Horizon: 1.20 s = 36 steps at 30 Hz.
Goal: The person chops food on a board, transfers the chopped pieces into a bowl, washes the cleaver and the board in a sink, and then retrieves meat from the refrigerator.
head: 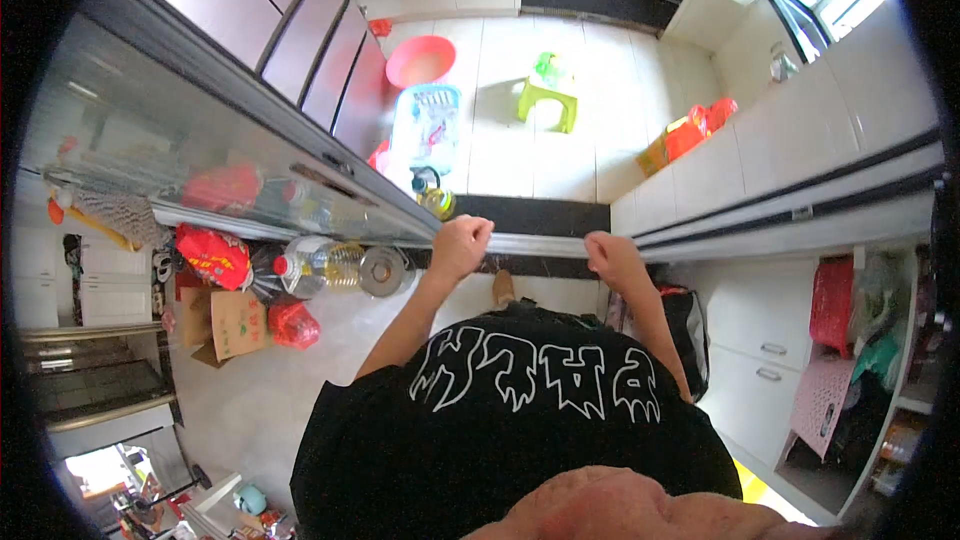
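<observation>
Both of my hands are raised in front of a dark threshold (532, 216) with a pale door track. My left hand (463, 244) has its fingers curled and is beside the end of a glass sliding door panel (262, 142); whether it touches the door cannot be told. My right hand (611, 259), also curled, is near the inner end of the track and door frame (780, 229) on the right. Nothing is plainly visible in either hand. Just past my left hand stands an oil bottle (436, 202) with a dark handle.
Beyond lie a blue basket (396, 127), a pink basin (420, 60) and a green stool (551, 101). Red bags (697, 131) stand by the right wall. Large plastic bottles (319, 266) and a cardboard box (238, 322) sit at left. White cabinets (750, 367) are at right.
</observation>
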Available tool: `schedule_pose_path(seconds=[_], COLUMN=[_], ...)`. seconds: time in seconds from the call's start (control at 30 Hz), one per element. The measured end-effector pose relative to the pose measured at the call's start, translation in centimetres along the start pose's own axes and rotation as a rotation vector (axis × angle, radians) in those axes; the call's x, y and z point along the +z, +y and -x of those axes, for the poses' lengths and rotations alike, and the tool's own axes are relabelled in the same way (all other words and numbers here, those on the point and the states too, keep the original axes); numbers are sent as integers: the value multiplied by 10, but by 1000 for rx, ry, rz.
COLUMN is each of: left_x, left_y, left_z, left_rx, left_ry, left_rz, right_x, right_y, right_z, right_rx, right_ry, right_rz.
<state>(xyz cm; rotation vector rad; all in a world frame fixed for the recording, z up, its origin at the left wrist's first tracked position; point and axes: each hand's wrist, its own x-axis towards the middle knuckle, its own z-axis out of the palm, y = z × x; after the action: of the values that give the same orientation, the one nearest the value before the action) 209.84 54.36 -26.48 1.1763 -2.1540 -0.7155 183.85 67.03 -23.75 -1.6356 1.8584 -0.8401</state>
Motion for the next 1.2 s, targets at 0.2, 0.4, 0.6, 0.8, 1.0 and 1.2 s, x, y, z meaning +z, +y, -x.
schedule_pose_path(seconds=[0.2,0.4,0.6,0.8,1.0,1.2], left_x=[16,21,38,50,56,45], left_y=[20,14,13,45,29,-25], left_z=[-76,-134,-200,-259,-272,-337], left_rx=[64,36,-44,-131,-238,-251], left_ry=[-37,36,218,277,287,224], left_rz=[50,-10,-51,-86,-90,-121], right_x=[-41,-58,-103,-154,-157,-183], right_y=[36,43,46,89,117,134], right_z=[-36,-129,-236,-326,-366,-389], right_rx=[120,13,-47,-125,-117,88], right_ry=[75,-3,-88,-106,-163,-55], right_rz=[-60,-53,-93,-64,-51,-6])
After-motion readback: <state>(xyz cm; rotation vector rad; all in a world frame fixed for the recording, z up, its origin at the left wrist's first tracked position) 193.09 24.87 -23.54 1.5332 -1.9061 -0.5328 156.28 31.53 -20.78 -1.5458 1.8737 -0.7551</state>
